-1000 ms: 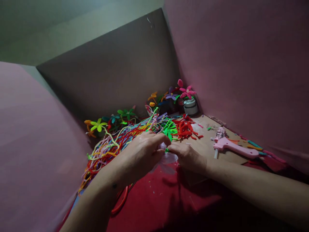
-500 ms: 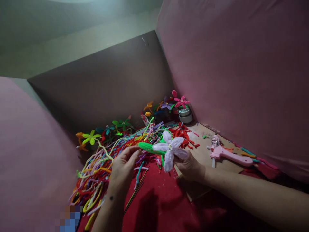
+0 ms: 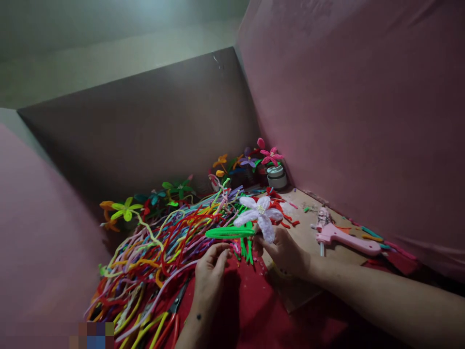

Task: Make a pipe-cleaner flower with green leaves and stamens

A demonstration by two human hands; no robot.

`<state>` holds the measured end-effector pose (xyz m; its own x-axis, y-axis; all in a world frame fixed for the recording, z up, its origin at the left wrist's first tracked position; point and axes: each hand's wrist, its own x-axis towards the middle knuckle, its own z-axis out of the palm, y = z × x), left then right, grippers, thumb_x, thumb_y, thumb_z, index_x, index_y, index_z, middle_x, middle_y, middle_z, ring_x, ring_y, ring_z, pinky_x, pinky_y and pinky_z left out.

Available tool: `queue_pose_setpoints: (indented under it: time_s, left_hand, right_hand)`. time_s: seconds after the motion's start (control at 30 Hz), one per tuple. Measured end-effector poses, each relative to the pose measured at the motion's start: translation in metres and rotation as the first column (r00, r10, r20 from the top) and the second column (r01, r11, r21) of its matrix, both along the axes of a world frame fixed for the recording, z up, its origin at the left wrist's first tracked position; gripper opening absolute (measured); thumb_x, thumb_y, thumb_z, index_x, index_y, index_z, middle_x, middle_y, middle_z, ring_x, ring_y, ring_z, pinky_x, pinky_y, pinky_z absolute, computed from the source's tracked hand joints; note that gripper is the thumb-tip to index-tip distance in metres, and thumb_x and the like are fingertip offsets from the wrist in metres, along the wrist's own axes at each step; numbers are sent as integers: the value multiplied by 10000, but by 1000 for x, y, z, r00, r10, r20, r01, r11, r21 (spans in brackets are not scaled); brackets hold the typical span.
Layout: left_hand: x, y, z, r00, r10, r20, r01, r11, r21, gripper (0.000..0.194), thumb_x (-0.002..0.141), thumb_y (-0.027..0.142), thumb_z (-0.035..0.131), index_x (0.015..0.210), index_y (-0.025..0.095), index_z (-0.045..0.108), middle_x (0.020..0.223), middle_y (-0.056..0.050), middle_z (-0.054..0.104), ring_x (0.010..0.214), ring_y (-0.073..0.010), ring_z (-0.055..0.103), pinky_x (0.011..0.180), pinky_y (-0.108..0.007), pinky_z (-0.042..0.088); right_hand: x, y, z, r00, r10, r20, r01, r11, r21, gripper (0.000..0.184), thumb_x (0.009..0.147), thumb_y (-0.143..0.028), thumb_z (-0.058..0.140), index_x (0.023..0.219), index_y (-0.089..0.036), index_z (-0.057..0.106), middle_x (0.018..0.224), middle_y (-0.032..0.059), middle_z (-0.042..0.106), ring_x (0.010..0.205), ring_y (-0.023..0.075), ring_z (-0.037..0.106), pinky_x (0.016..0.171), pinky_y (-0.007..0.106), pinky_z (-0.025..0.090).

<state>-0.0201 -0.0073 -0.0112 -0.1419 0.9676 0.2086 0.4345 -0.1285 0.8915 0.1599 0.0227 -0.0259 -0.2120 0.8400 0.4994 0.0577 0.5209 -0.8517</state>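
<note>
My right hand [image 3: 281, 249] pinches a white-lilac pipe-cleaner flower [image 3: 260, 209] from below. Its five fuzzy petals face up around a pale yellow centre. A long green pipe-cleaner leaf [image 3: 228, 232] sticks out leftward from those same fingers. The grip on the stem is hidden behind the petals and fingers. Just below the leaf and apart from it, my left hand [image 3: 210, 271] has its thumb and fingers curled together; whether something small is between them does not show. Short green pipe cleaners [image 3: 248, 252] lie between the two hands.
Colourful loose pipe cleaners [image 3: 145, 257] pile up on the left, with scissors [image 3: 176, 305] at their near edge. A pink glue gun [image 3: 345, 238] rests on cardboard [image 3: 300, 203] at right. Finished flowers [image 3: 126, 208] and a lidded jar [image 3: 276, 177] stand along the back.
My left hand has let go of the green leaf's tip and moved down and right. The flower has tilted in my right hand. The view has shifted, showing the scissors.
</note>
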Motion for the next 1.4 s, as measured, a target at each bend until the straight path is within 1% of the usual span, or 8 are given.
queue_pose_setpoints:
  time_s: [0.13,0.27,0.43,0.57,0.67,0.8,1.07,1.4]
  left_hand:
    - [9,-6,-1,994,-92,-58,92,996,5,215,741,335,551,860,174,628,849,-40,649,814,-177,581,747,-271,429]
    - [23,-7,-6,977,-196,-86,196,980,-9,220,765,332,527,902,190,625,885,-35,625,849,-173,556,763,-264,410]
    - [38,-6,-10,980,-199,-3,197,973,-119,171,726,312,556,708,162,636,614,8,555,584,-121,489,560,-222,379]
    - [47,4,-2,975,-174,136,201,953,-228,233,660,316,611,520,138,555,404,46,418,381,-70,350,403,-204,263]
    - [53,23,10,966,-183,184,223,949,-224,235,640,335,630,544,132,564,376,40,442,332,-76,369,367,-206,263]
    - [64,62,18,970,-144,197,179,968,-178,249,596,338,673,532,122,566,366,33,466,307,-75,383,334,-203,265]
    - [93,126,13,968,-108,225,153,969,-193,256,520,267,746,488,110,546,333,33,475,290,-46,368,318,-170,245]
    - [122,167,15,928,-106,358,219,930,-294,134,645,138,669,608,85,551,428,-12,528,342,-86,491,364,-199,414]
  right_hand:
    - [-3,1,0,988,98,-122,-122,969,-213,166,780,-293,506,669,-171,517,522,-27,513,456,101,478,468,221,372]
    - [-1,-1,8,971,160,-180,-205,941,-270,202,739,-332,562,637,-163,517,533,-31,491,474,90,457,469,214,360]
    - [1,1,9,950,199,-240,-270,911,-312,258,732,-349,562,580,-156,481,504,-47,425,449,70,389,432,205,294]
    - [-4,7,3,937,129,-326,-240,913,-329,227,732,-333,566,621,-148,493,503,-49,439,444,59,392,429,190,298]
    - [-5,10,1,902,3,-432,-200,889,-412,240,752,-400,532,765,-165,487,519,-64,454,394,50,385,376,169,296]
    - [-1,13,3,848,-144,-510,-147,861,-486,273,766,-439,479,771,-168,446,593,-57,462,368,33,382,305,140,243]
    - [1,14,8,857,-124,-500,-175,842,-511,250,795,-381,441,702,-151,463,524,-60,426,353,24,369,326,143,220]
    - [2,11,12,874,-69,-481,-216,831,-512,242,810,-353,431,703,-149,506,514,-53,442,352,26,362,353,155,254]
